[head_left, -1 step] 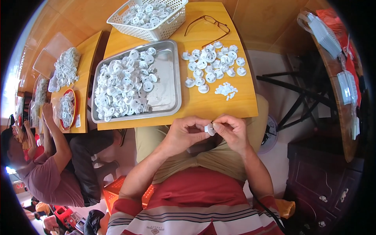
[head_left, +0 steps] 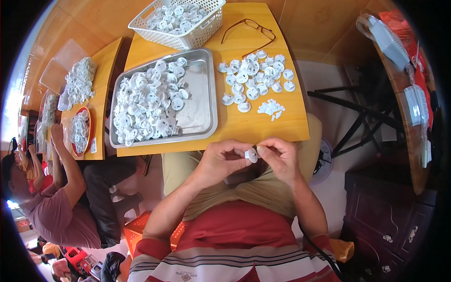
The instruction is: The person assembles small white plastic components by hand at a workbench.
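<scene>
1. Left hand (head_left: 218,162): thumb and forefinger pinch a round-faced white plastic fitting (head_left: 252,157) above the lap, just off the near edge of the wooden table (head_left: 235,129).
2. Right hand (head_left: 280,160): thumb and forefinger are drawn close beside the fitting; whether they touch it or pinch a small part cannot be told.
3. Change: the fitting's disc shows slightly more fully than a moment earlier, with the right thumb a little clear of it; this suggests a small adjustment, handling apparently unfinished.
4. Surroundings: loose fittings (head_left: 252,93) lie beyond tiny white pieces (head_left: 269,108); others occupy the stainless-steel tray (head_left: 202,115) and perforated basket (head_left: 206,34).
</scene>
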A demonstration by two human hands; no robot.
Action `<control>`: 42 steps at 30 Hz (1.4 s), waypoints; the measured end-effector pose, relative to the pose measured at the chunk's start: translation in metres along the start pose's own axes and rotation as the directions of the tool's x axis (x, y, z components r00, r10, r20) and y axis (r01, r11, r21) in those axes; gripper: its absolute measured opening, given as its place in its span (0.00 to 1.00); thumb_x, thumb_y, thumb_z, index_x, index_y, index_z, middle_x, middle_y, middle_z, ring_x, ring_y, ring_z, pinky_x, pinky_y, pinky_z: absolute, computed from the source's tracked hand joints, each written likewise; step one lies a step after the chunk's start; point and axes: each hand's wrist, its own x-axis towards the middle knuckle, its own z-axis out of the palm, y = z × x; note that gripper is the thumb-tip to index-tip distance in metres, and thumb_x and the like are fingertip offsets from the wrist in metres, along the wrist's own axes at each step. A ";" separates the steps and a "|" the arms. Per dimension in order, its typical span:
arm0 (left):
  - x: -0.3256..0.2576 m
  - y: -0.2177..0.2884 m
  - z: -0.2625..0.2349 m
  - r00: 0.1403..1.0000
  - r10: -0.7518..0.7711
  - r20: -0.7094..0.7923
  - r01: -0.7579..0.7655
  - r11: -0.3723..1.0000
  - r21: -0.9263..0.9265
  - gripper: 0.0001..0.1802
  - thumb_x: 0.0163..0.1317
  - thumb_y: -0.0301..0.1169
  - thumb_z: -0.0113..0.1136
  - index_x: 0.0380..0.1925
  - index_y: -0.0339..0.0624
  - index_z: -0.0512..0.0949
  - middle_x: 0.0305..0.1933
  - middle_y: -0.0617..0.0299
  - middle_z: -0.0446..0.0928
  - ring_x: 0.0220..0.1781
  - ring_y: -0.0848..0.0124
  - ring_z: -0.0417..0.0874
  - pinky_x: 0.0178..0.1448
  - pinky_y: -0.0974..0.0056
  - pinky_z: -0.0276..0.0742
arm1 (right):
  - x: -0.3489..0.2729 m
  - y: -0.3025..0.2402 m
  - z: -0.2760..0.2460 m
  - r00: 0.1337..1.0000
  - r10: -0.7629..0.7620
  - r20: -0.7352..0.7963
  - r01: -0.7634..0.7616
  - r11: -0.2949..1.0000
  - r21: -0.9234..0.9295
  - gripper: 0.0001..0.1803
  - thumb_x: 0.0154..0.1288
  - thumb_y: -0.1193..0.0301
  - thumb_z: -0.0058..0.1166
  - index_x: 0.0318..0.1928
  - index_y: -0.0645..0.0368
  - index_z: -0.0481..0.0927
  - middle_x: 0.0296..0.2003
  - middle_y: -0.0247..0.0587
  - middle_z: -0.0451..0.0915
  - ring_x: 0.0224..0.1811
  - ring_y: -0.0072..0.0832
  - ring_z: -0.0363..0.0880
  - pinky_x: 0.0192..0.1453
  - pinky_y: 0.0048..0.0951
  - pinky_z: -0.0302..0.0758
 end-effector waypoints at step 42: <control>-0.002 -0.004 -0.001 0.990 0.062 -0.125 -0.048 0.992 0.114 0.17 0.66 0.19 0.70 0.54 0.34 0.83 0.43 0.66 0.86 0.44 0.80 0.84 0.53 0.71 0.82 | 0.010 0.018 -0.028 0.715 -0.682 0.154 0.553 0.417 -0.722 0.12 0.60 0.84 0.62 0.42 0.65 0.76 0.42 0.48 0.82 0.45 0.48 0.84 0.51 0.45 0.82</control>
